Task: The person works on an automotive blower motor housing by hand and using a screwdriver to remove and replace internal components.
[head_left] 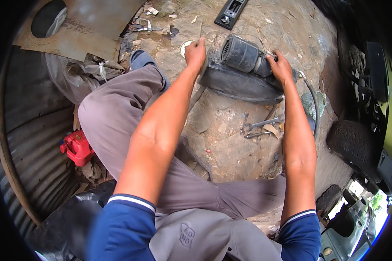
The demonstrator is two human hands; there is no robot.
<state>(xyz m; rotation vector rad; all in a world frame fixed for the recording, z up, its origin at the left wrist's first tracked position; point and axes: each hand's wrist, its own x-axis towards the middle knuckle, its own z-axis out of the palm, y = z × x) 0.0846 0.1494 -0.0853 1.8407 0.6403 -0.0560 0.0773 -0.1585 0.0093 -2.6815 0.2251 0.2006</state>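
A black machine point(244, 82) rests on the stone ground in front of me. It has a curved black body with a ribbed, motor-like cylinder point(241, 54) lying along its top. My left hand point(196, 54) is closed at the machine's left end; the fingertips are hidden on the far side. Round the right end of the cylinder, my right hand point(280, 67) has its fingers curled. A dark hose or cable point(311, 89) bends away from the machine's right end. Beside my left hand lies a round pale lid or tin point(186, 47).
Several wrenches point(262, 124) lie below the machine. Beyond it is a black panel with a knob point(231, 14). A red plastic can point(79, 148) stands left of my knee, near corrugated metal sheets point(30, 143). A tyre point(350, 141) and a vehicle are at the right.
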